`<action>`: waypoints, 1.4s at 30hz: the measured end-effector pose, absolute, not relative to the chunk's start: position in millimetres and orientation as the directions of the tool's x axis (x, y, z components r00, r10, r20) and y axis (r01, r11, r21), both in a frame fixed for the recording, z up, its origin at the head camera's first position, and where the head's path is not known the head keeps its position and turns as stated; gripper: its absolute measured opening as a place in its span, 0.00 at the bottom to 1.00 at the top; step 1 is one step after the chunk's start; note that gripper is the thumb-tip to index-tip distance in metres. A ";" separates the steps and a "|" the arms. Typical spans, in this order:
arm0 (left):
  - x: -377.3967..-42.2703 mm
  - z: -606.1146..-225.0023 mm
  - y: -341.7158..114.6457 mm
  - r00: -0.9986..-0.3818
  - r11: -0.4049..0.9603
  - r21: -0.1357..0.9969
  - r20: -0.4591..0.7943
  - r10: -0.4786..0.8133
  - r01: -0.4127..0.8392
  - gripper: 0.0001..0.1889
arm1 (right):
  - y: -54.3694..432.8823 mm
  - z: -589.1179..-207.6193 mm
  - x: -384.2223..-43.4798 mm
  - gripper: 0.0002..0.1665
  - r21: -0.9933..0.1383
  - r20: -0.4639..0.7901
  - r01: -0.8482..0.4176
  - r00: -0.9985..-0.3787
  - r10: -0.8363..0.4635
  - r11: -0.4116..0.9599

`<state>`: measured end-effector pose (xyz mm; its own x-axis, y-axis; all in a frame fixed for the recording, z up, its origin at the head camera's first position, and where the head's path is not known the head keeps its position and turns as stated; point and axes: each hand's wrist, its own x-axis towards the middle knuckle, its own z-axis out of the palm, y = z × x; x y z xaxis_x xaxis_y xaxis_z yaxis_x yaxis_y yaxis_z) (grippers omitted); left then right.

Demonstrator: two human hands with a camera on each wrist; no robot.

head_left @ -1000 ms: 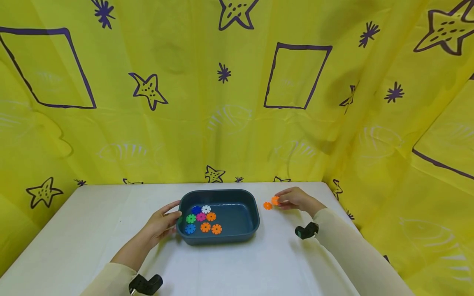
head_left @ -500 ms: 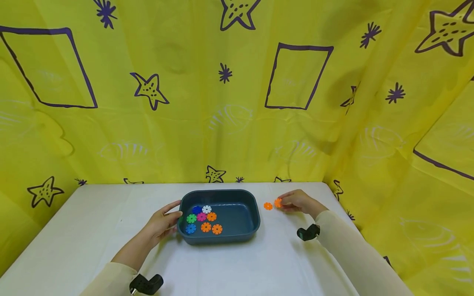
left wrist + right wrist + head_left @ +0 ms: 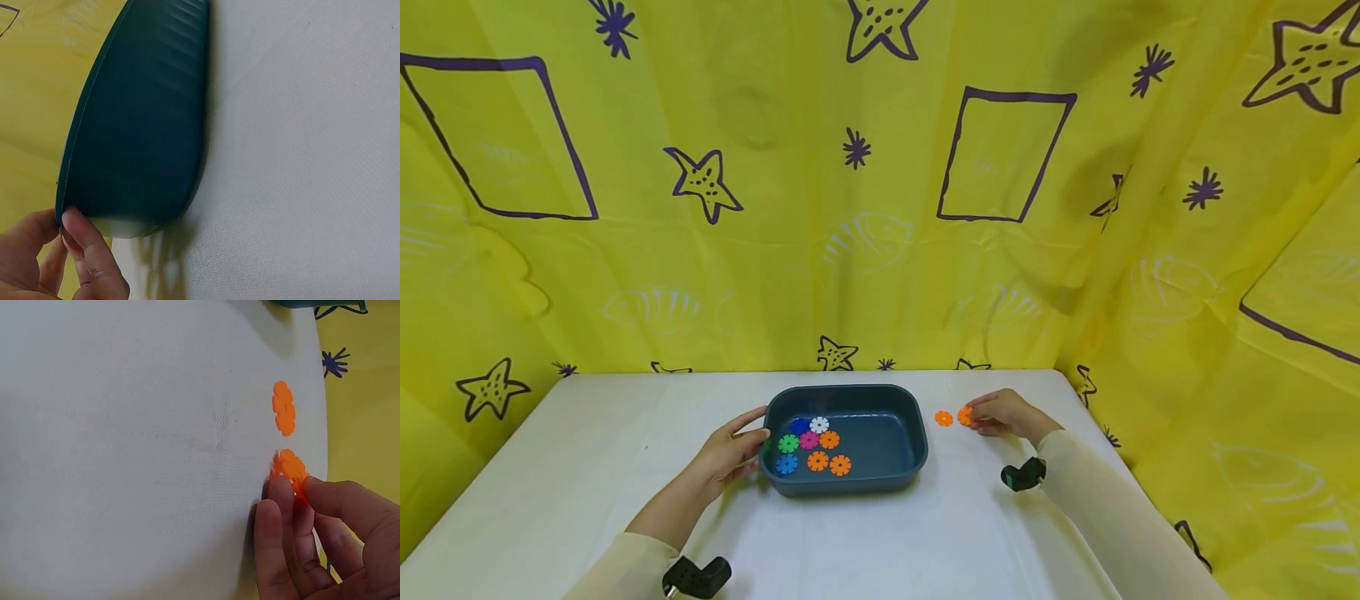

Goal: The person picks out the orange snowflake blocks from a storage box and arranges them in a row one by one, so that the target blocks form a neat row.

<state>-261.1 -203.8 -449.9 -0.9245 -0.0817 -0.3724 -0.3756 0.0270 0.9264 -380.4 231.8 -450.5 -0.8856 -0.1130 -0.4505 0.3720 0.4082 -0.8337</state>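
Observation:
My left hand (image 3: 726, 454) pinches the left rim of a dark blue-green plastic tub (image 3: 880, 482) between thumb and fingers. In the left wrist view, the fingertips (image 3: 78, 225) sit at the rim of the tub's outer wall (image 3: 137, 125). To the right of the tub, my right hand (image 3: 1003, 412) holds an orange notched snowflake disc (image 3: 292, 465) between thumb and fingers, tilted close over the table. Another orange disc (image 3: 943, 418) lies flat on the table between that hand and the tub.
Inside the tub's left half lie several notched discs, among them a white disc (image 3: 819, 425), a green disc (image 3: 787, 444), a pink disc (image 3: 808, 440) and an orange disc (image 3: 840, 465). A yellow patterned curtain (image 3: 760, 275) hangs behind the white table (image 3: 587, 450).
My right hand has shifted slightly right and nearer to me with the orange disc, widening the gap to the disc on the table. The left hand and tub stay in place.

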 end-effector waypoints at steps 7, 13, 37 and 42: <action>-260.3 -449.4 -203.3 -0.925 0.037 0.926 -0.371 -0.087 -0.375 0.29 | 231.0 -452.6 -382.8 0.20 -0.817 -0.424 0.345 -0.903 -0.074 0.462; -260.3 -449.3 -203.4 -0.924 0.036 0.926 -0.372 -0.087 -0.376 0.29 | 228.8 -453.2 -385.2 0.17 -0.785 -0.408 0.319 -0.911 -0.057 0.531; -261.3 -449.8 -203.8 -0.926 0.031 0.927 -0.370 -0.076 -0.373 0.29 | 227.9 -453.6 -393.5 0.14 -0.733 -0.349 0.218 -0.934 -0.082 0.645; -260.8 -449.5 -204.3 -0.926 0.033 0.927 -0.371 -0.073 -0.374 0.28 | 214.8 -445.3 -387.4 0.14 -0.756 -0.314 0.197 -0.946 -0.083 0.624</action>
